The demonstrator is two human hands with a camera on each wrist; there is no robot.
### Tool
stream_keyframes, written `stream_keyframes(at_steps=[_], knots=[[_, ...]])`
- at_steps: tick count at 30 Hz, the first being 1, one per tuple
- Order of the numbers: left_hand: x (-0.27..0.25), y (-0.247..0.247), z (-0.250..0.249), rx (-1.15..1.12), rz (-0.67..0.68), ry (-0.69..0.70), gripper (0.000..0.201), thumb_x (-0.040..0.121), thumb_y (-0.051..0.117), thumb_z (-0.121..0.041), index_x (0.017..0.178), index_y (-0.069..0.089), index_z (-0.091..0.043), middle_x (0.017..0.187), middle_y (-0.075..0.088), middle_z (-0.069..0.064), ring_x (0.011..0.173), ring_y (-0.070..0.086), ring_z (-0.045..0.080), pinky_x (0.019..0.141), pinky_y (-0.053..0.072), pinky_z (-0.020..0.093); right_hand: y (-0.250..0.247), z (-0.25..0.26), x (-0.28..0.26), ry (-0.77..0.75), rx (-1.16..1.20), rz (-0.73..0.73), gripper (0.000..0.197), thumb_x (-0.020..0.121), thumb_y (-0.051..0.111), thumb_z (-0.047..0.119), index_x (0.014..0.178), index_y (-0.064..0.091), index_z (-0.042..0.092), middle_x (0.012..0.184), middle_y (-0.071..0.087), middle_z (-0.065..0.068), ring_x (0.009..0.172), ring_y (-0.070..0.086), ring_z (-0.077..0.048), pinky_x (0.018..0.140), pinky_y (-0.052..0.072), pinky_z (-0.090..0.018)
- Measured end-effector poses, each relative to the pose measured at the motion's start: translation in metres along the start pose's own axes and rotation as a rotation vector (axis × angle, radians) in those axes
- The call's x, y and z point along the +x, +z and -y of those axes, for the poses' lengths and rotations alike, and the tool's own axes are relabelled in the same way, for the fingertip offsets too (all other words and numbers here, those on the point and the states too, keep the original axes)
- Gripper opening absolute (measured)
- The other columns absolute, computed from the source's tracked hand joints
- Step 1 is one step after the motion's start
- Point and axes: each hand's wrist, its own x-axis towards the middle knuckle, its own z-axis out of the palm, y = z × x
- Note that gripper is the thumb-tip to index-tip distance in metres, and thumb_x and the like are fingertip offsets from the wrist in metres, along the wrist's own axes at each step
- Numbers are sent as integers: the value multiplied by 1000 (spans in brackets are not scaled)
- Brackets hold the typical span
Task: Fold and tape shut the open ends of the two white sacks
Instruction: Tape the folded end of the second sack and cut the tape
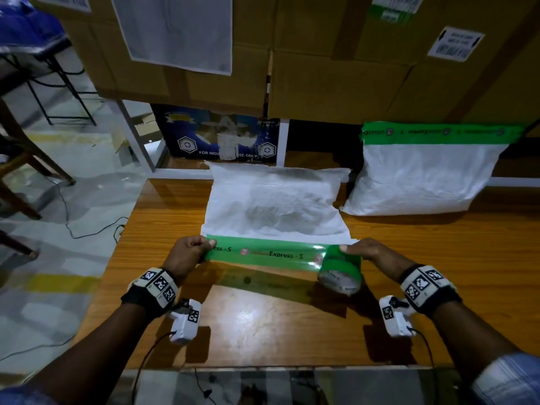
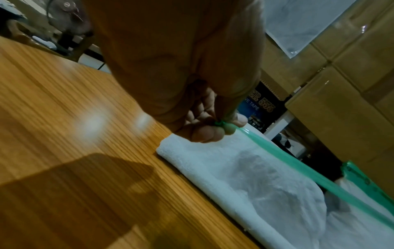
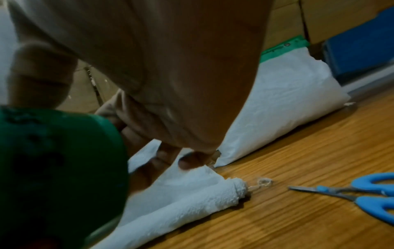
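Observation:
A white sack (image 1: 274, 204) lies flat on the wooden table (image 1: 263, 317), its near end folded into a roll (image 3: 192, 202). A stretch of green printed tape (image 1: 268, 254) hangs taut just above that fold. My left hand (image 1: 190, 252) pinches the tape's free end (image 2: 221, 124). My right hand (image 1: 365, 252) grips the green tape roll (image 1: 340, 270), which fills the lower left of the right wrist view (image 3: 53, 168). A second white sack (image 1: 423, 179) leans at the back right, its top sealed with green tape (image 1: 438, 133).
Blue-handled scissors (image 3: 362, 193) lie on the table right of the folded end. Stacked cardboard boxes (image 1: 321, 54) stand behind the table, with a blue carton (image 1: 219, 135) under them. Cables and a chair are on the floor to the left.

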Motion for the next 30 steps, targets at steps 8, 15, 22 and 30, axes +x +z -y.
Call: stream_keyframes(at_steps=[8,15,22,30], knots=[[10,-16,-3,80,-102,90,37,93,63,-15,58,53,-10,61,49,14,54,45,17,57,38,28,-19,-4,12,-24,-254,-59,91,57,78,80,72,67,-10,62,56,-19,59,53,-22,62,38,-33],[21,-28,4,72,-166,45,27,94,62,-15,72,59,0,65,57,15,51,52,12,58,38,30,-37,9,2,-28,-66,-44,48,86,67,45,48,67,16,57,63,0,56,59,-13,73,41,-33],[35,-38,-1,65,-183,42,29,94,63,-13,76,61,10,70,57,19,48,51,11,56,40,29,-49,-8,8,41,318,-52,33,66,86,34,79,79,4,87,74,-16,79,68,-28,76,56,-34],[44,-54,3,103,-222,20,38,94,63,-15,59,50,-8,74,59,20,60,51,23,55,42,28,-65,-6,2,46,-400,-186,60,77,71,67,38,59,22,43,52,9,42,47,-8,60,37,-30]])
